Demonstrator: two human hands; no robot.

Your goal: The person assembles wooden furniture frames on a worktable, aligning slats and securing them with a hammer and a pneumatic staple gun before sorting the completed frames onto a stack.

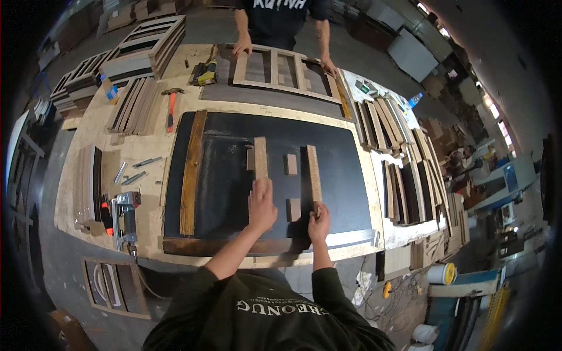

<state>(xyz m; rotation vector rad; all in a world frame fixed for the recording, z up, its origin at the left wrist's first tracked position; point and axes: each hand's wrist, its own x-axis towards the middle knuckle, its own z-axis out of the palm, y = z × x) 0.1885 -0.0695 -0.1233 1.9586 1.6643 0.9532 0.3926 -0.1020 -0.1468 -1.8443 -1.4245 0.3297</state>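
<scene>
My left hand (261, 203) lies flat on the near end of an upright wooden slat (260, 157) on the black board (222, 175). My right hand (319, 222) grips the near end of a second, parallel slat (314, 172) to the right. Two short wooden blocks (291, 164) (293, 209) lie between the slats, apart from both. A smaller block (250, 158) sits against the left slat's far part. A long wooden guide strip (191, 171) runs along the board's left side.
A nail gun (126, 217) with hose lies at the left table edge, a hammer (171, 108) and yellow tool (205, 74) further back. Another person's hands hold a wooden window frame (285, 72) at the far end. Stacks of slats (404, 164) fill the right side.
</scene>
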